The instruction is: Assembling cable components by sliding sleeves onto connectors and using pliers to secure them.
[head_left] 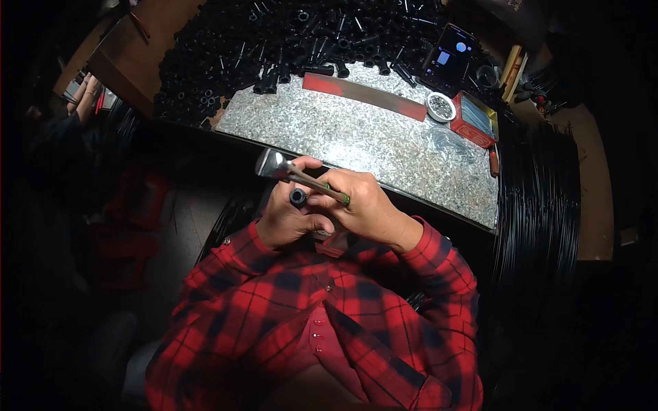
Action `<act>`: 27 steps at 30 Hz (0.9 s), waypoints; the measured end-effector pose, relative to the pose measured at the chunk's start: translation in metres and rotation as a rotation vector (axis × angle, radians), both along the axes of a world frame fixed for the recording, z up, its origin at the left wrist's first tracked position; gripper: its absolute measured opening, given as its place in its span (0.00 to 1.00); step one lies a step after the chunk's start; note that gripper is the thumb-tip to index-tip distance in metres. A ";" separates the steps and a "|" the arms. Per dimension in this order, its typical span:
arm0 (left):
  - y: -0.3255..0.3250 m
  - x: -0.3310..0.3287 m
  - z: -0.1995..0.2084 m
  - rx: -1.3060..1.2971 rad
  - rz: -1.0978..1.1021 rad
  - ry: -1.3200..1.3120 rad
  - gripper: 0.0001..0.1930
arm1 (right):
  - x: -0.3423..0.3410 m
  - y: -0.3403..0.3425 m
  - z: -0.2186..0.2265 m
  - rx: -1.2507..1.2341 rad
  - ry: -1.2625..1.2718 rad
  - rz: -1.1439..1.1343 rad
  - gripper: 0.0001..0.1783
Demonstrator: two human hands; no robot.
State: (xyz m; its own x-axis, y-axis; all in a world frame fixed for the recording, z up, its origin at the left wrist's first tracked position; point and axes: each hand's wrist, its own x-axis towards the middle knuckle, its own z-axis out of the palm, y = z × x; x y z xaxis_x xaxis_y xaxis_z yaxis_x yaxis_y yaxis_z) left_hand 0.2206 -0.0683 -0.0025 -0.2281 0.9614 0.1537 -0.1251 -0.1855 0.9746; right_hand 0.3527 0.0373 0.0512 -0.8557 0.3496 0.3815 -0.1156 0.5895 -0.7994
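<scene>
In front of my body, just off the table's near edge, my right hand (370,207) is closed round a hammer. The hammer's metal head (273,165) points up and to the left, and bits of green show along its narrow handle (314,183). My left hand (275,222) is curled round a black tubular part (297,197), whose round open end faces up below the hammer head. My right fingers lie close beside that part; whether they touch it I cannot tell. Under the hands a small red object (331,247) partly shows, its kind unclear.
Black tubular parts (288,48) heap across the far table. On the speckled tabletop (308,130) lie a red-stained flat bar (363,97), a phone (449,58), a white dish (441,96) of small metal pieces and a red box (473,133). Black strands (538,205) hang right; another person's hand (86,96) shows left.
</scene>
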 end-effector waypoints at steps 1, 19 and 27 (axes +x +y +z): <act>0.001 -0.001 -0.002 0.034 0.013 0.065 0.41 | 0.000 0.000 0.001 0.025 0.005 0.005 0.08; -0.002 0.000 -0.007 0.054 -0.057 0.009 0.48 | -0.002 0.006 0.002 0.129 0.011 0.117 0.07; 0.001 0.006 0.006 0.044 -0.048 -0.082 0.47 | -0.003 0.004 0.000 -0.071 -0.003 0.047 0.09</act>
State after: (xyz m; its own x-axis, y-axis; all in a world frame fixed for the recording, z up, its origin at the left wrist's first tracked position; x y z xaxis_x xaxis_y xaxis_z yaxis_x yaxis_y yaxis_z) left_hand 0.2262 -0.0671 0.0038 -0.1958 0.9643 0.1783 -0.2140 -0.2195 0.9519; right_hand 0.3495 0.0416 0.0516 -0.8726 0.3355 0.3549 -0.1395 0.5253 -0.8394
